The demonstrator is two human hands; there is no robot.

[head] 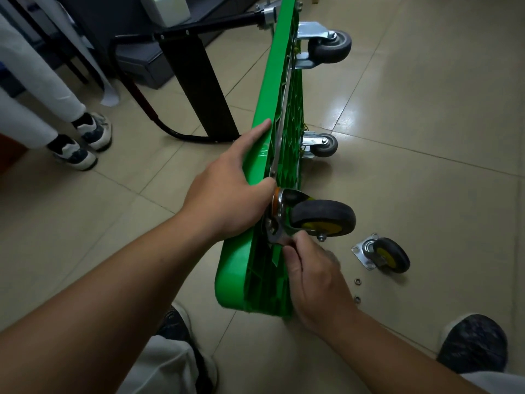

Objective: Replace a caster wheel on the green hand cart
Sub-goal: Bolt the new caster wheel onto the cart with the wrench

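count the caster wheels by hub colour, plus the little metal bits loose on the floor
grey caster wheels: 2
yellow-hub caster wheels: 2
small nuts or washers: 2
total: 6

The cart deck (272, 89) is showing as green plastic — smooth and slightly glossy on its face, ribbed underneath. The fitted caster (324, 220) and loose caster (389, 255) are wearing matt black rubbery tyres in bright plated metal forks. The wrench (274, 233) is gleaming like bare steel, and the floor (426, 123) tiles are shining glossy.
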